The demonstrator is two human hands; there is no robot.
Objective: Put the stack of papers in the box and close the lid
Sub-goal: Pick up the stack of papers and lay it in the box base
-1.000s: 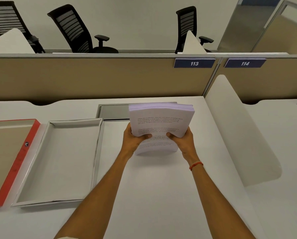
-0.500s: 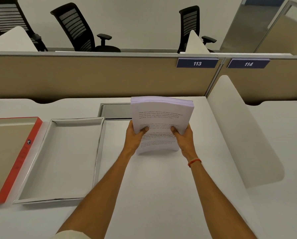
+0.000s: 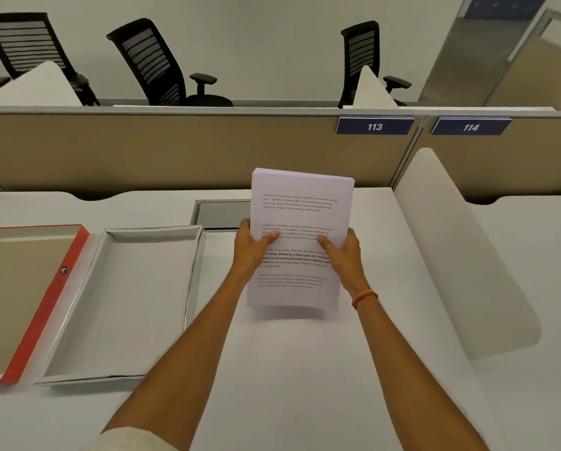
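A thick stack of printed white papers [image 3: 300,203] stands nearly upright above the white desk, its printed face toward me. My left hand [image 3: 251,247] grips its left edge and my right hand [image 3: 342,252] grips its right edge, thumbs on the front page. The stack's bottom edge hangs just above the desk. To the left lies the open white box tray [image 3: 194,275], with nothing inside. Further left rests the lid [image 3: 49,297], upside down, with a red rim and brown inside.
A grey recessed panel [image 3: 222,214] sits in the desk behind the papers. A curved white divider [image 3: 461,255] stands to the right. A tan partition [image 3: 175,151] with signs 113 and 114 closes the far edge. Black office chairs stand beyond it.
The stack has been tipped up from a slanted hold to nearly upright and raised slightly. Both hands kept their grip on its sides. The box and lid stayed put.
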